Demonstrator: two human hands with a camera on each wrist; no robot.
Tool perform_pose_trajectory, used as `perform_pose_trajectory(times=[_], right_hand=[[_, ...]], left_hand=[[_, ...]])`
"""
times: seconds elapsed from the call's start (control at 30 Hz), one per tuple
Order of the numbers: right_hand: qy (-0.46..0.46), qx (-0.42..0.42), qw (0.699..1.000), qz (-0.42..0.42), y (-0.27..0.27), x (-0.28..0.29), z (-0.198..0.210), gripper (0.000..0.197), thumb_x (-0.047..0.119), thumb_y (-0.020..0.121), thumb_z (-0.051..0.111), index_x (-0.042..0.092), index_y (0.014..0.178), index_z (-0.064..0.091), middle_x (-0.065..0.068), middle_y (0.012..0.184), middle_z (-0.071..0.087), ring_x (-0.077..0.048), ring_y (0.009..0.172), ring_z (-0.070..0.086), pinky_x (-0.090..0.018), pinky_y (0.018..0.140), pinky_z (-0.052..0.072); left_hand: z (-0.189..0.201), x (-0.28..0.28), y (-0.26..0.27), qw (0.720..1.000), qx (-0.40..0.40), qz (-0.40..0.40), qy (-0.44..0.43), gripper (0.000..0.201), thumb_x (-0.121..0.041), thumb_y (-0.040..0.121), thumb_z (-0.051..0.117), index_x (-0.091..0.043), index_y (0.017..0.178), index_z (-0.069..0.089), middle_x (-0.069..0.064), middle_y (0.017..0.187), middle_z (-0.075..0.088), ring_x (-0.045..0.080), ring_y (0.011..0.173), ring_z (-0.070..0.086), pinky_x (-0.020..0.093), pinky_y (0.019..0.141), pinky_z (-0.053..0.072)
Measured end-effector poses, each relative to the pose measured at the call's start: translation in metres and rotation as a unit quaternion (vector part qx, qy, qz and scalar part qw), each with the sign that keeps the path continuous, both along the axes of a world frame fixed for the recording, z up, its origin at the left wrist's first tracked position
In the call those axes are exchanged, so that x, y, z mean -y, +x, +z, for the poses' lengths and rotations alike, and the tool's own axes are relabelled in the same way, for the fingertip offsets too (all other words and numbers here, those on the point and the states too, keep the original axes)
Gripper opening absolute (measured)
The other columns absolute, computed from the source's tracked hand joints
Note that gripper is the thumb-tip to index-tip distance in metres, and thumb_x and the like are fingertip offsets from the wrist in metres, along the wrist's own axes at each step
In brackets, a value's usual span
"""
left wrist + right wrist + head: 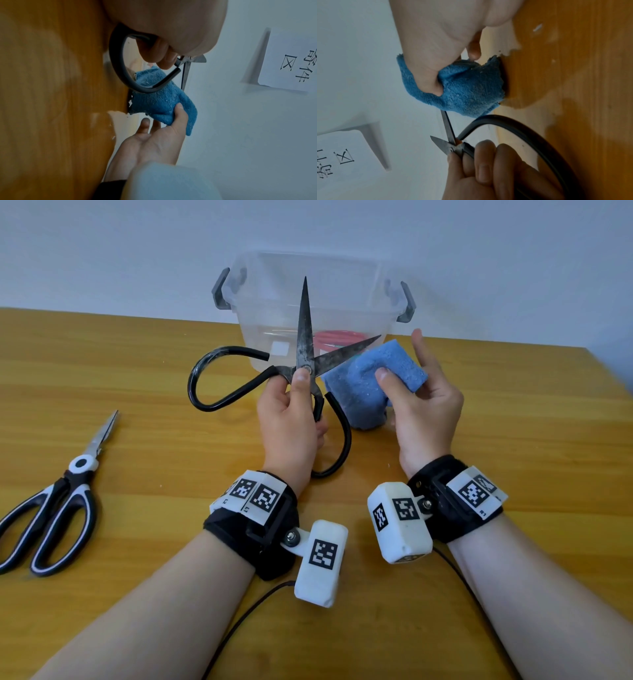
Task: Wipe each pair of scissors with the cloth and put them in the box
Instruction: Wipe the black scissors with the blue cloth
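My left hand (294, 409) grips black iron scissors (305, 337) near the pivot, thumb on the rivet, blades spread apart, one pointing up and one to the right. Their big loop handles (202, 381) hang out to the left and below the hand. My right hand (418, 402) pinches a folded blue cloth (373, 378) with the thumb on top; the right-pointing blade tip lies against the cloth. The cloth (159, 100) (467, 89) shows in both wrist views, next to the scissors (120, 70) (448, 136). A clear plastic box (315, 313) with grey latches stands behind, with red-handled scissors (335, 338) inside.
Black-and-white kitchen scissors (58, 501) lie closed on the wooden table (513, 412) at the left. A pale wall rises behind the box. A white paper sign (288, 56) hangs on the wall. Cables trail from both wrist cameras toward me.
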State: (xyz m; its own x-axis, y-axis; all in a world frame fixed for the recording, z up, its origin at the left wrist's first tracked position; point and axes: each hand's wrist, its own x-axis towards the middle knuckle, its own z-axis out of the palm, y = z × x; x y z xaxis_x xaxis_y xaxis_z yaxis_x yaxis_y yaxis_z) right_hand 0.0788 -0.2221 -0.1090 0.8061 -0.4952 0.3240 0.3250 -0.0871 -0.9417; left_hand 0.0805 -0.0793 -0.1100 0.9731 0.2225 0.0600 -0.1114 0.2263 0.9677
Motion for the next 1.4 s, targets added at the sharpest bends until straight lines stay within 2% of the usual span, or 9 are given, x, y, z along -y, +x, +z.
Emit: perform_pose_trajectory(times=[0.13,0.33,0.53,0.63,0.73,0.87,1.07,1.23,1.4], right_hand=[[0.020,-0.012,0.999,0.031,-0.003,-0.002,0.001,0.068,0.011,0.083,0.075,0.028,0.145,0.055,0.002,0.075,0.058,-0.016,0.058,0.053,-0.034,0.053,0.056],[0.126,0.014,0.975,0.180,-0.006,-0.009,0.005,0.070,0.004,0.084,0.066,0.014,0.151,0.048,0.000,0.102,0.066,-0.026,0.078,0.062,-0.031,0.049,0.055],[0.205,-0.003,0.931,0.301,-0.008,-0.011,0.008,0.058,-0.004,0.083,0.055,-0.007,0.140,0.049,0.003,0.133,0.065,-0.029,0.100,0.064,-0.035,0.067,0.059],[0.215,-0.012,0.919,0.330,-0.007,-0.009,0.006,0.039,-0.005,0.082,0.055,-0.004,0.121,0.056,-0.012,0.135,0.063,-0.035,0.103,0.063,-0.039,0.071,0.060],[0.238,-0.010,0.925,0.296,-0.005,-0.008,0.006,0.034,0.000,0.084,0.061,-0.003,0.118,0.053,-0.025,0.117,0.065,-0.037,0.096,0.066,-0.038,0.064,0.059],[0.228,0.003,0.958,0.176,-0.003,-0.006,0.006,0.015,0.007,0.085,0.068,0.005,0.099,0.062,-0.011,0.090,0.067,-0.026,0.074,0.066,-0.032,0.050,0.053],[-0.024,-0.037,0.988,0.146,-0.004,-0.011,-0.006,0.012,0.017,0.088,0.077,0.020,0.077,0.075,-0.016,0.069,0.068,-0.030,0.054,0.056,-0.030,0.041,0.042],[-0.051,-0.023,0.991,0.120,-0.006,-0.012,-0.002,0.012,0.015,0.087,0.079,0.023,0.079,0.076,0.008,0.065,0.069,-0.010,0.059,0.062,-0.024,0.051,0.049],[-0.008,-0.037,0.997,0.061,-0.003,-0.017,-0.001,0.020,0.013,0.084,0.080,0.025,0.070,0.074,0.004,0.066,0.070,-0.017,0.064,0.064,-0.029,0.056,0.052]], left_hand=[[-0.001,0.001,0.000,1.000,0.005,-0.009,0.008,0.030,-0.028,0.109,0.049,-0.007,0.088,0.043,0.002,0.062,0.026,0.018,0.047,0.033,0.020,0.037,0.027],[-0.002,0.002,-0.001,0.999,0.027,-0.020,0.042,0.035,-0.022,0.109,0.050,-0.016,0.078,0.033,0.001,0.060,0.030,0.028,0.057,0.034,0.020,0.035,0.031],[-0.002,0.002,0.000,0.998,0.033,-0.023,0.039,0.035,-0.019,0.109,0.049,-0.017,0.078,0.031,0.003,0.060,0.028,0.027,0.057,0.031,0.021,0.035,0.029],[-0.004,0.002,0.001,0.999,0.021,-0.018,0.034,0.036,-0.020,0.109,0.049,-0.017,0.078,0.031,0.005,0.061,0.029,0.027,0.057,0.032,0.021,0.035,0.030],[-0.004,0.002,0.001,0.999,0.018,-0.020,0.028,0.036,-0.021,0.109,0.049,-0.017,0.078,0.032,0.005,0.062,0.030,0.025,0.056,0.032,0.020,0.035,0.030],[-0.004,0.001,0.001,0.999,0.017,-0.018,0.033,0.034,-0.023,0.109,0.050,-0.015,0.081,0.034,0.006,0.062,0.028,0.030,0.058,0.033,0.019,0.036,0.031],[-0.001,0.002,-0.004,0.996,0.047,-0.064,0.042,0.037,-0.020,0.108,0.053,-0.018,0.078,0.032,-0.008,0.051,0.031,0.025,0.050,0.031,0.021,0.036,0.028],[0.002,0.003,-0.006,0.991,0.045,-0.113,0.056,0.032,-0.019,0.108,0.052,-0.015,0.080,0.036,-0.010,0.049,0.039,0.014,0.038,0.037,0.020,0.036,0.027],[0.001,0.002,-0.007,0.989,0.047,-0.125,0.066,0.034,-0.022,0.108,0.054,0.003,0.087,0.042,0.000,0.054,0.034,0.015,0.038,0.037,0.021,0.038,0.029]])
